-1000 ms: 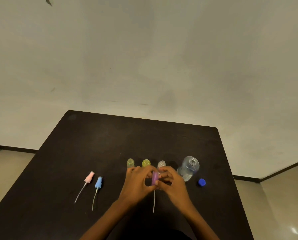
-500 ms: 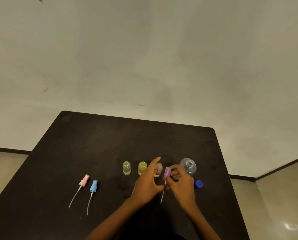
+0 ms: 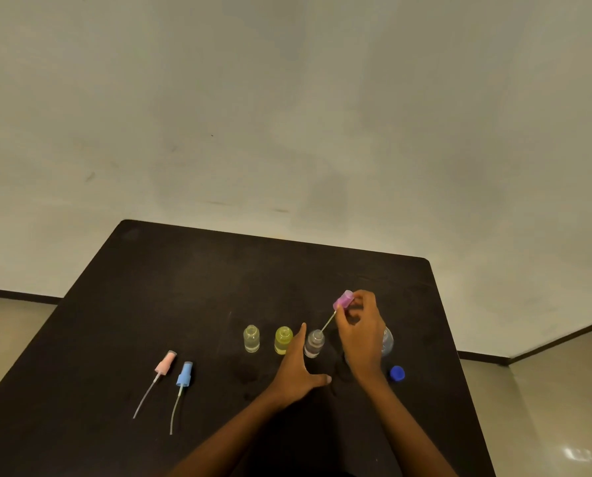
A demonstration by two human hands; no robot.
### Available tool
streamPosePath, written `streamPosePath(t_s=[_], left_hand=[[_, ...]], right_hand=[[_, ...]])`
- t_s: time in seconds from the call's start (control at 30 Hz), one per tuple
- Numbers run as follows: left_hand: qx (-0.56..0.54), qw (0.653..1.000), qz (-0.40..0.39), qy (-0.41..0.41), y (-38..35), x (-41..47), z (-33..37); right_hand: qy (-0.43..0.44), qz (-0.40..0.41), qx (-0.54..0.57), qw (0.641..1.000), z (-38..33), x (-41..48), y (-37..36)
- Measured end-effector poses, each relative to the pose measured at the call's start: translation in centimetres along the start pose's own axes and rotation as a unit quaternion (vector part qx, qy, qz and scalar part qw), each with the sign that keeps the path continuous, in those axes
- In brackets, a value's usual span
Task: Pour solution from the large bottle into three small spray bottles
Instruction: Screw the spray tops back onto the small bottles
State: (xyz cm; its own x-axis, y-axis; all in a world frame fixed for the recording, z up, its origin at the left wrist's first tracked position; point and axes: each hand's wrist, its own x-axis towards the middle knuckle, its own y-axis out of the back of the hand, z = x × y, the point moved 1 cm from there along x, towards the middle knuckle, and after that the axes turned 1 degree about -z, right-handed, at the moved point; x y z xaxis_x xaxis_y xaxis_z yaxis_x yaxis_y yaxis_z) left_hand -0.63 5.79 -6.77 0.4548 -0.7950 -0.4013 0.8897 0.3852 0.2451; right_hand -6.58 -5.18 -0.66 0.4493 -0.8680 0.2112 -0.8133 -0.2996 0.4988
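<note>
Purple spray head [image 3: 343, 300] pinched in right hand [image 3: 360, 335], tube tip at the mouth of grey small bottle [image 3: 314, 346]. Left hand [image 3: 298, 370] open on table [image 3: 184, 287], fingers straight, just beside it. I count three small bottles [image 3: 283, 340], two loose spray heads [image 3: 184, 373], one blue cap [image 3: 397, 373]. Large bottle [image 3: 388, 340] sits behind right hand.

Dark matte table [image 3: 184, 287] with rounded corners stood against a plain off-white wall [image 3: 287, 115] showing a few scuffs. Dark baseboard [image 3: 19, 299] ran along the wall's foot, above a glossy beige floor [image 3: 545, 407]. A small light glare [image 3: 578, 454] sat on the floor at right.
</note>
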Motion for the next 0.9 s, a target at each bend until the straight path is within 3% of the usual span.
streamPosePath(t_s=[0.2,0.33,0.47,0.7,0.9], left_hand=[[-0.045,0.999,0.023,0.019,-0.7,1.4,0.0],[-0.037,0.998,0.045,0.016,-1.6,2.9,-0.6],[-0.043,0.994,0.098,0.033,-2.0,3.8,-1.3],[-0.03,0.99,0.138,-0.014,-1.7,2.4,-0.5],[-0.007,0.986,0.145,-0.085,-1.1,-0.1,2.2]], right_hand=[[-0.017,-0.036,-0.018,0.999,1.1,-0.7,-0.7],[0.018,-0.068,-0.017,0.997,1.6,-1.5,-1.2],[0.023,-0.09,-0.058,0.994,2.3,-2.2,-1.7],[0.002,-0.12,-0.069,0.99,2.4,-2.5,-1.6],[-0.008,-0.089,0.013,0.996,-2.3,-1.2,2.7]])
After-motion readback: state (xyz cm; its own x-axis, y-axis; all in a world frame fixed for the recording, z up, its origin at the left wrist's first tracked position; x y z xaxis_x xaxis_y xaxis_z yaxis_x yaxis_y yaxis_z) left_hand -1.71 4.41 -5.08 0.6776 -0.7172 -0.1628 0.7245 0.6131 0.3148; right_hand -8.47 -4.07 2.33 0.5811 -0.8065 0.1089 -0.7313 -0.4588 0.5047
